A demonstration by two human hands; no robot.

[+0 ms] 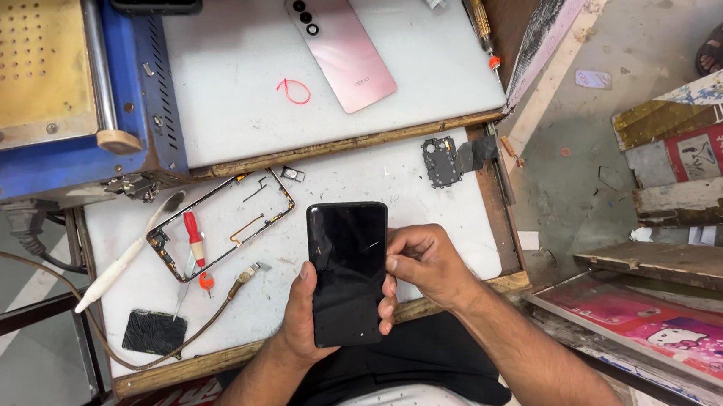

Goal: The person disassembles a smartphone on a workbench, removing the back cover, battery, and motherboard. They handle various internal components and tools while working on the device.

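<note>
While we cradle the black, glossy, rectangular smartphone (346, 271) in our left hand (307, 314), fingers curled round its lower edge, our right hand (427, 263) closes on its right side, thumb pressed against the glass. The phone sits above our lap, just off the near edge of the white-topped wooden table (234, 84), so a slip would likely send it to the floor rather than the table. Too hard a thumb push could, we judge, crack the screen. Just left lie an empty black phone frame (221, 223) with a red-handled screwdriver (195, 240) inside it, a white plastic pry tool (125, 254) and a dark cracked glass piece (155, 332); a careless elbow might scatter them. A pink smartphone (340, 45) rests face down, well apart.
</note>
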